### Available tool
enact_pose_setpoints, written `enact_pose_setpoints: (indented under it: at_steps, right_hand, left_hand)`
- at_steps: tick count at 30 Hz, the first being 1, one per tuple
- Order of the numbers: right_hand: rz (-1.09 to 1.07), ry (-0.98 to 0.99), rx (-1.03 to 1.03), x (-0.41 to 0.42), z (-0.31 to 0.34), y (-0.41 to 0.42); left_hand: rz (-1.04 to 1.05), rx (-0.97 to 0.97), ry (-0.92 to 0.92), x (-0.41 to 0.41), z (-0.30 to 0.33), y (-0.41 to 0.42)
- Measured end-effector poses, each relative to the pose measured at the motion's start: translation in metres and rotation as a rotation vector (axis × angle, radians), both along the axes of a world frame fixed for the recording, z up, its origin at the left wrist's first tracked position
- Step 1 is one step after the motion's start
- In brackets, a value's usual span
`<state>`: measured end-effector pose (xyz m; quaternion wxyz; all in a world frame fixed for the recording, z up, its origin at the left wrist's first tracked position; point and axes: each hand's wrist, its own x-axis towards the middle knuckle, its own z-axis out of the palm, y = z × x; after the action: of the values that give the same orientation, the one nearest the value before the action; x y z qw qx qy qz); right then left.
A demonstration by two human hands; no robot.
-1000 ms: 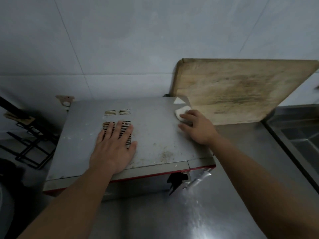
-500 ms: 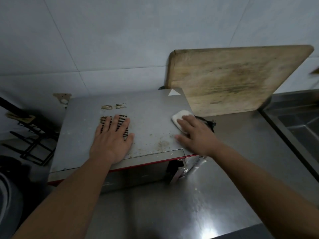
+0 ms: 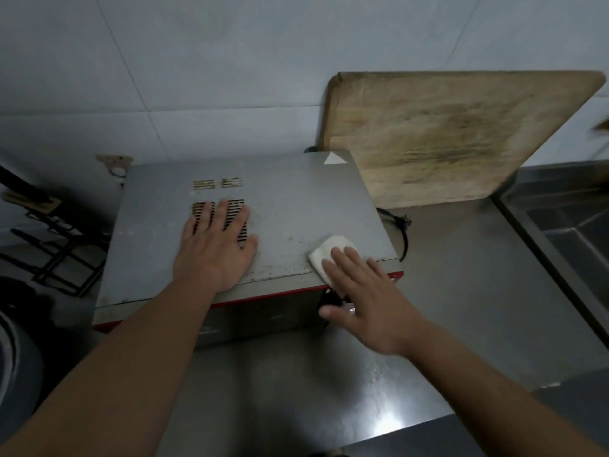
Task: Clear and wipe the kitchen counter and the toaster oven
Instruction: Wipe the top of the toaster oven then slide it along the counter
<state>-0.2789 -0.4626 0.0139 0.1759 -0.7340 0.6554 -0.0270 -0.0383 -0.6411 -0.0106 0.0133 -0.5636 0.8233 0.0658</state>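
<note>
Head view: toaster oven point(image 3: 296, 206), grey, crumb-speckled top, red front trim. Left hand point(image 3: 216, 249) rests flat, fingers released. Right hand point(image 3: 365, 298) presses white cloth point(image 3: 326, 253), fingers straight. No legible writing.

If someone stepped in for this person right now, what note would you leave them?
Left hand: flat on the toaster oven top, over the vent slots, steadying it.
Right hand: straight fingers pressing a white cloth at the top's front right edge.
Done: wiping of the top is under way.
Left: crumbs and specks near the front edge, the oven's front, then the steel counter. A wooden cutting board leans on the wall behind.
</note>
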Motion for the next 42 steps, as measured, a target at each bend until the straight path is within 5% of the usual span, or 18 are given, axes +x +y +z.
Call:
enact_pose_setpoints:
  at_steps: [6,16,21,26,37,42]
  right_hand:
    - [-0.01,0.158,-0.047,0.003,-0.009,0.009]
    - [-0.369,0.159,-0.017,-0.032,-0.008,-0.083]
    - [-0.132,0.073,-0.032,0.029,-0.001,-0.046]
    - [0.041,0.2,-0.037,0.06,-0.003,0.001]
    - [-0.49,0.164,-0.009,-0.049,-0.009,-0.011]
    - [-0.227,0.111,-0.061,0.049,-0.003,-0.021]
  left_hand:
    - [-0.002,0.002,0.002,0.0,0.002,0.002]
    - [0.001,0.0,0.018,0.001,0.001,0.0]
    - [0.006,0.001,0.02,0.0,0.002,0.001]
    - [0.005,0.006,0.027,0.0,0.004,0.002]
    - [-0.006,0.009,0.035,0.001,0.003,0.002]
    - [0.0,0.01,0.046,0.001,0.003,0.002]
